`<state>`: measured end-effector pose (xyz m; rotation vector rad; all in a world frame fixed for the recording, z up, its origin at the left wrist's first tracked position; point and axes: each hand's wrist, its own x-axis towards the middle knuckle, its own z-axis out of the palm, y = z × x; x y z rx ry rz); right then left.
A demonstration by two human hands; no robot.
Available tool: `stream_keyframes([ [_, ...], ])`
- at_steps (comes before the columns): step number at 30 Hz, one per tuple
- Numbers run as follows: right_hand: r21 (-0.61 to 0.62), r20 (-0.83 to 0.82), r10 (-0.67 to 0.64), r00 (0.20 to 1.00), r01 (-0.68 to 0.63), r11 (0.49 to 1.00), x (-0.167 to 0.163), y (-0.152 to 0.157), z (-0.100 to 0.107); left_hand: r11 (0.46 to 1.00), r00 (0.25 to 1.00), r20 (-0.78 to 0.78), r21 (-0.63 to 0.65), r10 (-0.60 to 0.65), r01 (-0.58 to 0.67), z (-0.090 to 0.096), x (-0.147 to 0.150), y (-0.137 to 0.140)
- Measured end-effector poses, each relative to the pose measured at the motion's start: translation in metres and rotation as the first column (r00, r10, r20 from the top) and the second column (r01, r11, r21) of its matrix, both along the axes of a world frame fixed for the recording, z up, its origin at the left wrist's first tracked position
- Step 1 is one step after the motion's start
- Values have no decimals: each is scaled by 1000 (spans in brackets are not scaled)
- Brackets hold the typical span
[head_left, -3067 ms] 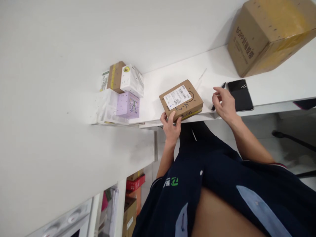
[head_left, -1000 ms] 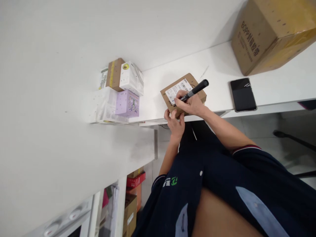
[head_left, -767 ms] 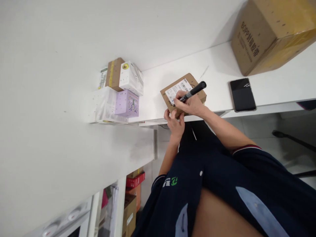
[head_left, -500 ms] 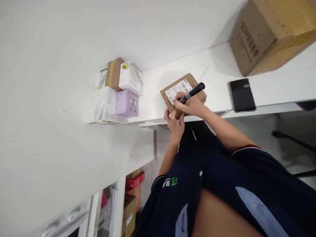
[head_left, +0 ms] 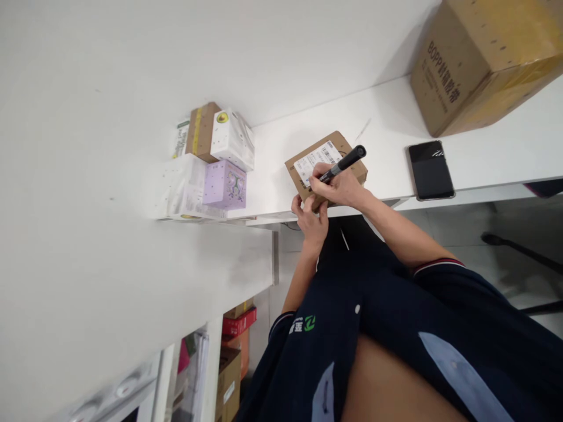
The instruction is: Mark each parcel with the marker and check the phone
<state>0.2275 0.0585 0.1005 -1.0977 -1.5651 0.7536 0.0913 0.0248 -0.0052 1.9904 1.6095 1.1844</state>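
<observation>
A small brown cardboard box (head_left: 338, 140) with a white printed label (head_left: 314, 161) lies near the front edge of the white desk. My right hand (head_left: 341, 186) is closed around a black marker pen (head_left: 347, 161), its back end pointing up and to the right. The pen's tip is hidden by my fingers, close to the label's lower part. My left hand (head_left: 311, 220) grips the box's near left corner, fingers on its front edge and top.
A large taped carton (head_left: 457, 76) stands at the back right, with a black phone (head_left: 431, 170) before it on the desk (head_left: 382, 129). Left are a purple box (head_left: 225, 184), a white box (head_left: 232, 140) and a brown box (head_left: 202, 132). Shelves with boxes (head_left: 229, 381) sit lower left.
Both hands, the marker pen and the small box hold nearly the same places. The view has shifted very slightly.
</observation>
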Motion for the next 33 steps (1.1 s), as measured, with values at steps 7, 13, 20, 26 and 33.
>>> stream_keyframes([
  [7,-38,-233,-310,922,310,950,14,-6,-2,994,1000,-31,107,1,2,1,-1,1],
  [13,-11,77,-669,739,671,741,84,-19,-34,999,999,-28,47,-15,16,0,-3,3],
  [20,-118,880,-82,468,383,916,116,-11,-77,997,1000,-3,69,-16,16,2,-1,2],
  [26,-155,882,-28,470,347,925,109,5,-90,990,1000,-26,138,-16,19,2,-2,3],
  [33,-67,833,-377,406,749,659,115,-51,-77,992,999,-20,126,-26,29,0,-3,5],
])
